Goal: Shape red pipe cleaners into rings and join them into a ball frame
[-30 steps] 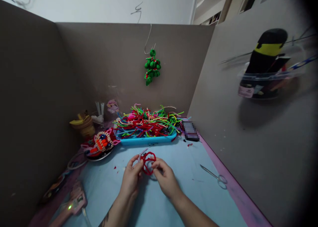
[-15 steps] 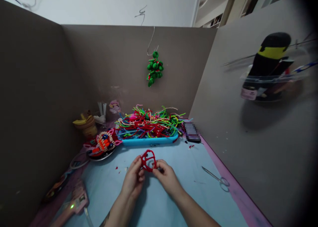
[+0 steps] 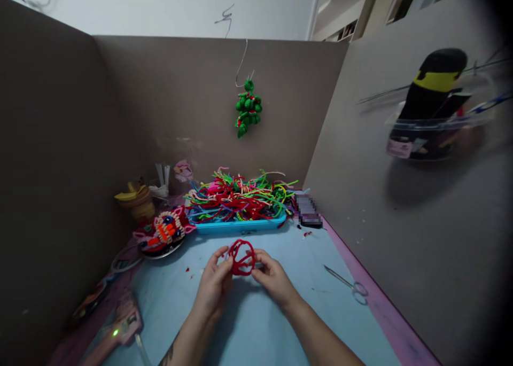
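A round red frame bent from pipe cleaners (image 3: 242,242), with strands crossing inside it, is held up between my two hands over the blue table mat. My left hand (image 3: 215,280) pinches its left edge between thumb and fingers. On the opposite side, my right hand (image 3: 273,281) grips the right edge with thumb and fingertips. Beyond the hands, a blue tray (image 3: 236,227) is heaped with loose pipe cleaners (image 3: 244,197) in red, green, pink and other colours.
Scissors (image 3: 348,283) lie at right, a pink glue gun (image 3: 127,323) with a lit green light at lower left. An orange-and-black pipe-cleaner figure (image 3: 168,230), a pot (image 3: 138,203) and a phone (image 3: 308,211) stand farther back. A green ornament (image 3: 248,109) hangs on the partition.
The red frame has turned a little between my hands, and its crossing strands show at a different angle. My left fingers have shifted on its edge. The view has tilted slightly.
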### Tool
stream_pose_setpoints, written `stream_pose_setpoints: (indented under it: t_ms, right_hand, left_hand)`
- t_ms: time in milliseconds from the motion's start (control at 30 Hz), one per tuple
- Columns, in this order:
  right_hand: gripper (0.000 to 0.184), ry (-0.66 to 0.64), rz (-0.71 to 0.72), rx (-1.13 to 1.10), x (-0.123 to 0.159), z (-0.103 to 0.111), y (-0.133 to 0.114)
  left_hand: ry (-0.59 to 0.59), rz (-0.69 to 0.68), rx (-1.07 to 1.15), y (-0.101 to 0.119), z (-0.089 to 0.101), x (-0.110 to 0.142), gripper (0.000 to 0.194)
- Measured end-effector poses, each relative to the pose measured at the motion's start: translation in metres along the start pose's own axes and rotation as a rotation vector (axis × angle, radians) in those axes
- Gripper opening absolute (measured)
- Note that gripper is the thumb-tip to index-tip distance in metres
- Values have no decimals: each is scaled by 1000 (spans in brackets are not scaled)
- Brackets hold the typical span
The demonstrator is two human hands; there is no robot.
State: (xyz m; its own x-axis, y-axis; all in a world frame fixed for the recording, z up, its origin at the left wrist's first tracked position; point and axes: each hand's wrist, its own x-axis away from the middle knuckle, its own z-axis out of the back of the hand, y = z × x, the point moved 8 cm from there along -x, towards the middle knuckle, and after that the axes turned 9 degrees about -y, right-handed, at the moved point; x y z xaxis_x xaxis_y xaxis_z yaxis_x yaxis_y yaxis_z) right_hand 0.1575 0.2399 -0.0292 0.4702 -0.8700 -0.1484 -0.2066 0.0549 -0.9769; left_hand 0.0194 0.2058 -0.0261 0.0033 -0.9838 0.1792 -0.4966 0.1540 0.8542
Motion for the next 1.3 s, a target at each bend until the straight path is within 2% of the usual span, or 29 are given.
stream_pose_setpoints:
  t_ms: [33, 100, 233, 400, 667, 833, 1033, 1133, 1233, 1300]
  right_hand:
    - [33, -27, -22, -91, 0, -2, 2]
    - [43, -2, -85, -271, 0, 0, 10]
    - [41, 191, -200, -438, 3, 13, 25]
    - [38, 171, -314, -421, 3, 8, 30]
    - [36, 132, -347, -398, 4, 5, 37]
    - [44, 86, -431, -435, 5, 6, 45]
    - [30, 98, -420, -382, 5, 8, 47]
    - [29, 131, -400, -395, 5, 9, 43]
    - [36, 200, -356, -406, 3, 14, 38]
    - [35, 273, -278, -317, 3, 23, 32]
  left_hand:
    - [1, -46, -75, 6, 0, 1, 59]
    - [-15, -119, -214, 14, -2, 2, 59]
    - [-103, -161, -367, 13, -12, 4, 53]
    - [-146, -156, -453, 8, -21, 7, 58]
    - [-102, -150, -385, 10, -14, 6, 54]
    - [-250, -67, -464, 2, -22, 7, 50]
    - [-373, -28, -502, -4, -35, 12, 44]
    - [-322, -39, -451, -2, -31, 10, 47]
    - [-190, -75, -379, 3, -20, 6, 54]
    - [-107, -86, -327, 6, -12, 3, 59]
